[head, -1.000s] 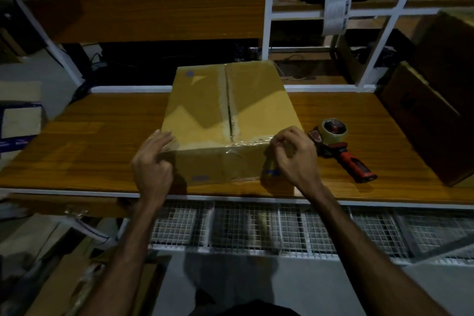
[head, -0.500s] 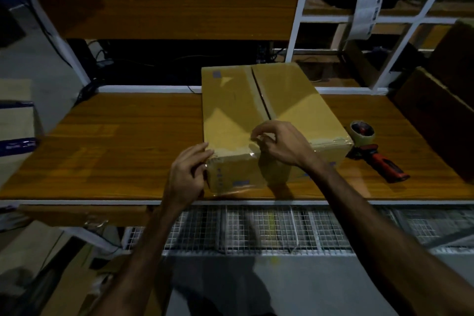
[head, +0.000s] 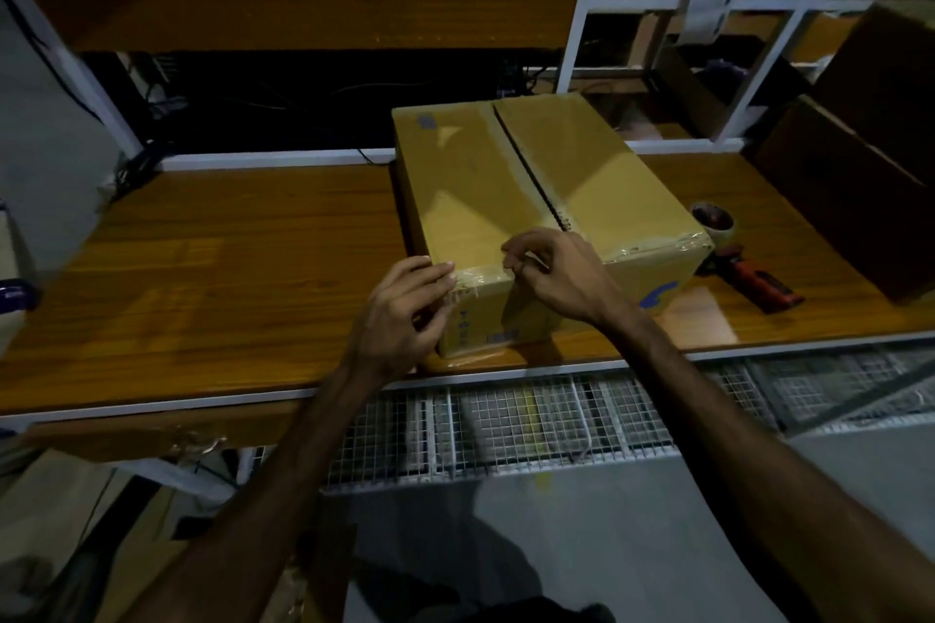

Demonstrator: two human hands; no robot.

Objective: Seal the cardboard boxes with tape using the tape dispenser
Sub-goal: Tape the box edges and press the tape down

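Dim scene, light falling unevenly.
Glare is showing on the cardboard box [head: 531,197] top; beyond it, shelving is sinking into shadow, bowing at frame edges.

A packing workroom or warehouse: white metal shelving [head: 589,10] over a wooden bench [head: 212,278], stacked cardboard cartons [head: 860,177].

A wooden table [head: 202,278] stands above a wire mesh shelf [head: 531,425].

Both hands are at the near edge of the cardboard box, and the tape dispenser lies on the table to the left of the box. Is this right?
Not quite. The head view shows the tape dispenser lying on the table to the right of the cardboard box, not the left. The rest holds: the left hand and right hand are both at the box's near edge.
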